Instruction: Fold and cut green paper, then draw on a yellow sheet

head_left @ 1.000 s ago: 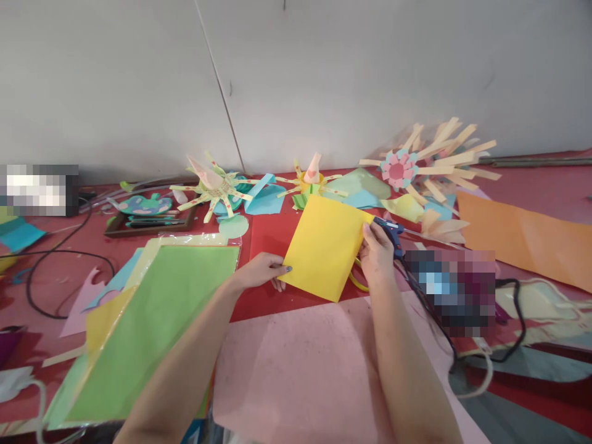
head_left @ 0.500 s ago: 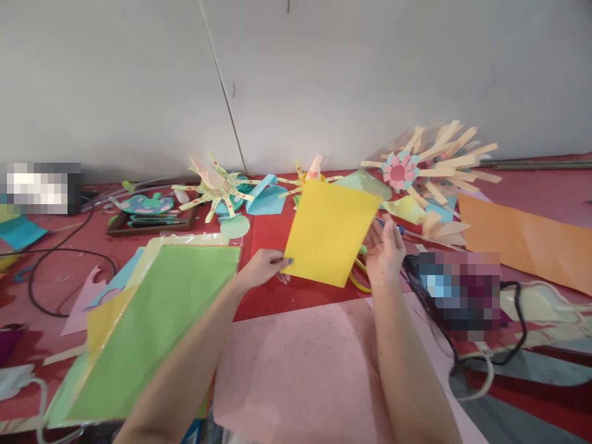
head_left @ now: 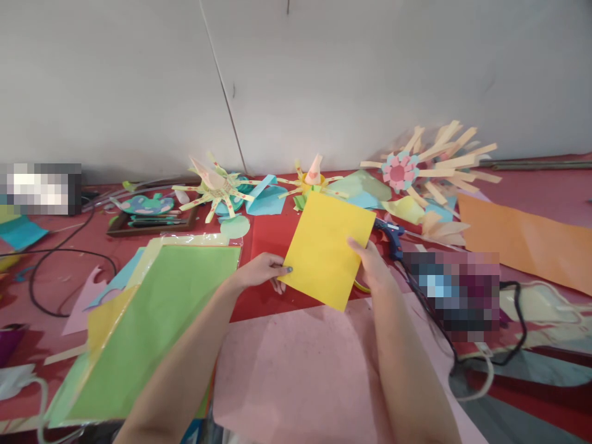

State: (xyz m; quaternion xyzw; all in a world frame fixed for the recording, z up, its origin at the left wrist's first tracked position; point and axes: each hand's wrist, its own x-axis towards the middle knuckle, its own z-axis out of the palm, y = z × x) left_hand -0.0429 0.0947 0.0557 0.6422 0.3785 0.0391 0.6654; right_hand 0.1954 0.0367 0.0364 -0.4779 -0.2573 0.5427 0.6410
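A yellow sheet of paper (head_left: 326, 250) is held up at a tilt in front of me, over the red tabletop. My left hand (head_left: 266, 271) pinches its lower left corner, thumb on the front. At the right edge my right hand (head_left: 372, 262) grips the sheet, thumb on its face and the other fingers hidden behind. Beyond the right hand lies a blue glue gun (head_left: 392, 235). Part of a yellow-handled item (head_left: 361, 287) peeks out below the paper; the rest is covered. A pink sheet (head_left: 300, 370) lies under my forearms.
Green paper (head_left: 161, 327) in a clear sleeve lies to the left. Paper crafts with radiating strips (head_left: 222, 191) and a paper flower (head_left: 400, 171) stand along the wall. A pen tray (head_left: 152, 228) sits back left. Cables and a blurred device (head_left: 453, 296) are at right.
My right hand has gone from open beside the sheet to gripping its right edge. The yellow paper has come slightly lower and tilted, showing more of the paper craft and glue gun behind.
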